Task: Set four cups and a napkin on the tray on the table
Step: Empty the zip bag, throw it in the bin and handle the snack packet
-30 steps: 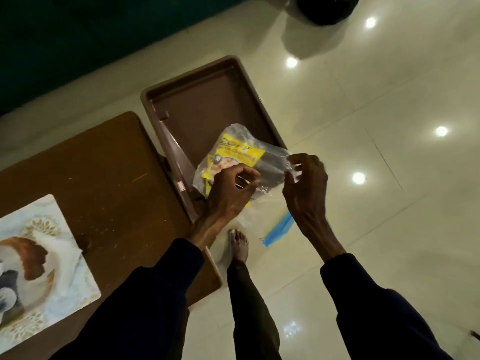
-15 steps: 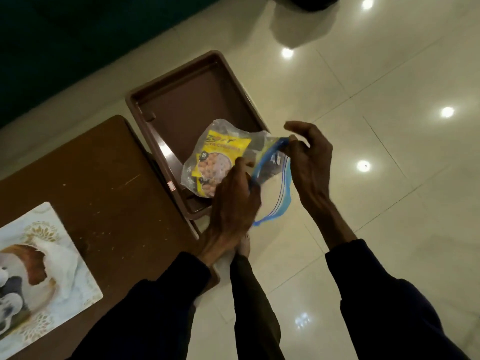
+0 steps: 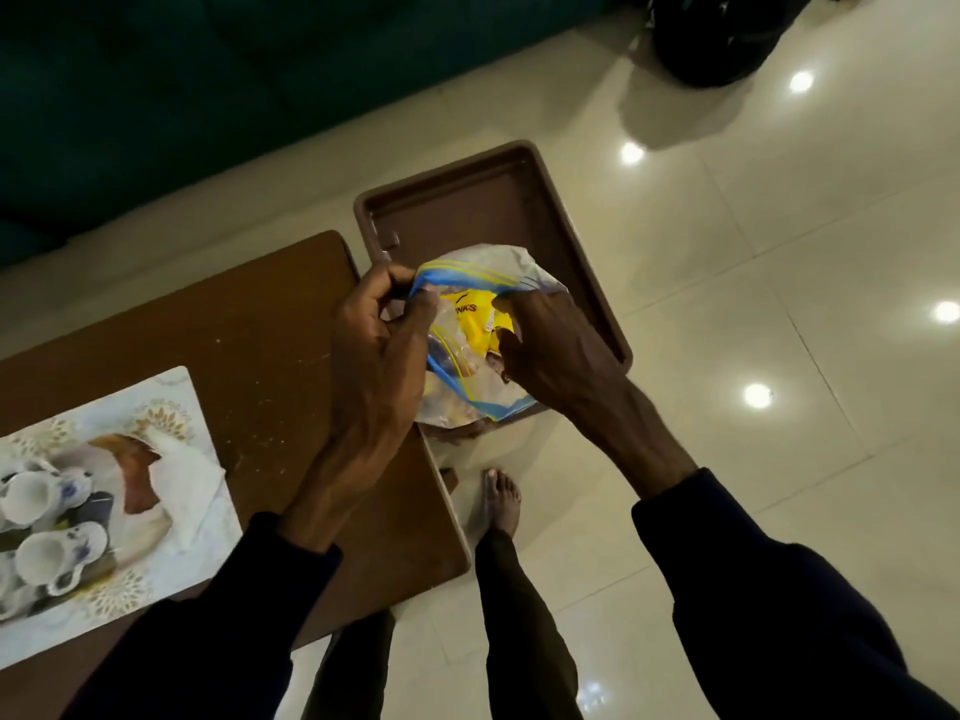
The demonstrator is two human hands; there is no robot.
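A patterned white tray (image 3: 171, 392) lies on the brown table (image 3: 260, 324) at the left. On it stand white cups with blue marks (image 3: 31, 498) (image 3: 49, 561) and a white napkin (image 3: 187, 480); the tray's left part is cut off by the frame edge. My left hand (image 3: 379, 350) and my right hand (image 3: 550, 350) both grip a clear zip bag (image 3: 467, 376) with a blue seal strip. The bag holds a yellow snack packet (image 3: 475, 314). I hold it above the table's right edge, over a brown tray.
A brown plastic tray (image 3: 498, 200) sits past the table's right end, over the glossy tiled floor (image 3: 753, 252). My bare foot (image 3: 498, 496) and dark trouser legs are below. A dark green sofa (image 3: 208, 85) runs along the back. A black object (image 3: 722, 33) sits top right.
The view has swung left, bringing the cups on the patterned tray into sight. My hands turned the zip bag so its blue seal faces me, and my right hand now reaches at the bag's mouth.
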